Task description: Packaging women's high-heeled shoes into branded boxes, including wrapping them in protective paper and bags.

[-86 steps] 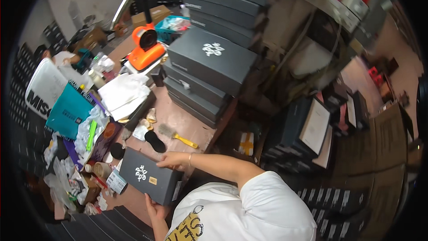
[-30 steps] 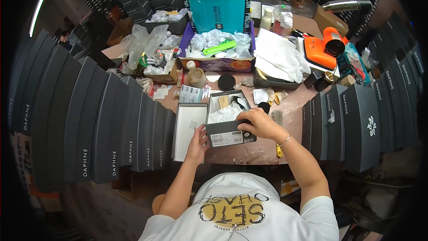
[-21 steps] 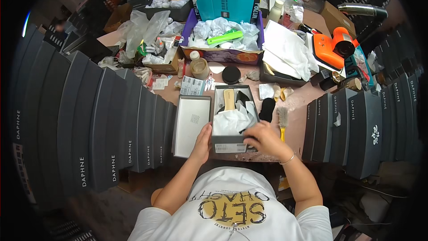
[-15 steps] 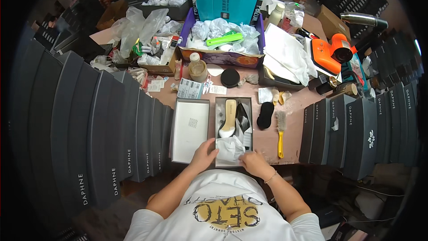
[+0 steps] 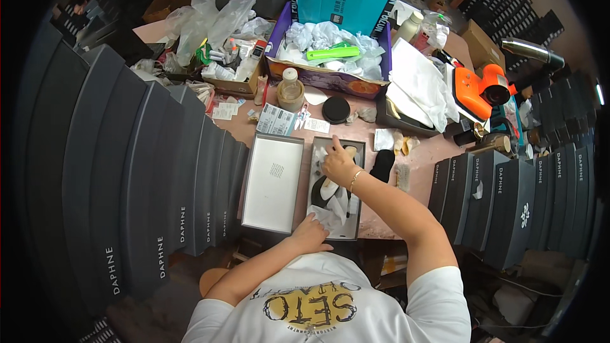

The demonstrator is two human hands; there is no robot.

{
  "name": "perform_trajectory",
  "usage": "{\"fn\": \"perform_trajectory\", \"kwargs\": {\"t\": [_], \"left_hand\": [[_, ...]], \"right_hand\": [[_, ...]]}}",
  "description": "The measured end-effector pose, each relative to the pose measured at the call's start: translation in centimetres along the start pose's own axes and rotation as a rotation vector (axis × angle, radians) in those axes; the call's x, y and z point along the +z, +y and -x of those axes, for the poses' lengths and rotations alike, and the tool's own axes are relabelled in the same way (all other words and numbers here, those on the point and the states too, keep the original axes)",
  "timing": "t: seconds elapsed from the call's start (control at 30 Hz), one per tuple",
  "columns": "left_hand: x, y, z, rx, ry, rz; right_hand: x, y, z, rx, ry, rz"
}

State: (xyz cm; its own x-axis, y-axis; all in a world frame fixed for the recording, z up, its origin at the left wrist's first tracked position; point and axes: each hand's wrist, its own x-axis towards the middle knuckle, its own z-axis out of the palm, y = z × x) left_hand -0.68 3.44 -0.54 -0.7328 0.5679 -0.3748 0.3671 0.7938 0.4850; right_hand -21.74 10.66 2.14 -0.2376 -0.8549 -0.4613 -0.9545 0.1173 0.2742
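A grey shoebox (image 5: 361, 216) lies in front of me with its long sides pointing away. Inside are a pair of shoes, one showing a pale insole (image 5: 328, 188) and dark sides, along with crumpled white tissue paper (image 5: 327, 217). Over the far half of the box my right hand (image 5: 341, 166) reaches down, one finger stretched out toward the far end; it covers part of the shoes. My left hand (image 5: 309, 235) rests at the near left corner, fingers apart, touching the tissue. Left of the box lies its lid (image 5: 272, 184), white inside up.
Stacked grey shoeboxes wall both sides, left (image 5: 152, 171) and right (image 5: 502, 203). A black cloth item (image 5: 382, 165) and a brush (image 5: 403, 178) lie right of the box. Behind stand a jar (image 5: 290, 92), a round black lid (image 5: 336, 110), a purple carton (image 5: 330, 79) and an orange device (image 5: 471, 94).
My right hand has moved from the near right corner to the far half of the box. My left hand has shifted slightly right and nearer me. The tissue has been pulled lower.
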Motion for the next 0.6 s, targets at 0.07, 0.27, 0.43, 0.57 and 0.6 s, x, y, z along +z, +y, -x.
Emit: {"fn": "perform_trajectory", "kwargs": {"t": [0.07, 0.27, 0.43, 0.57, 0.6], "left_hand": [[-0.2, -0.1, -0.2, -0.027, 0.146, 0.238], [-2.6, 0.9, -1.2, -0.206, 0.759, 1.511], [-7.2, 3.0, -4.2, -0.198, 0.918, 2.215], [-7.8, 2.6, -2.2, -0.163, 0.780, 2.118], [-8.3, 2.9, -1.4, -0.150, 0.691, 2.088]], "right_hand": [[-0.4, 1.5, 2.2, 0.118, 0.104, -0.159], [-1.5, 4.4, 13.1, 0.470, 0.364, -1.052], [-0.8, -5.9, 13.0, 0.576, 0.316, -2.055], [-1.9, -6.1, 12.9, 0.653, 0.652, -1.383], [-2.7, -5.7, 12.9, 0.618, 0.741, -1.334]]}}
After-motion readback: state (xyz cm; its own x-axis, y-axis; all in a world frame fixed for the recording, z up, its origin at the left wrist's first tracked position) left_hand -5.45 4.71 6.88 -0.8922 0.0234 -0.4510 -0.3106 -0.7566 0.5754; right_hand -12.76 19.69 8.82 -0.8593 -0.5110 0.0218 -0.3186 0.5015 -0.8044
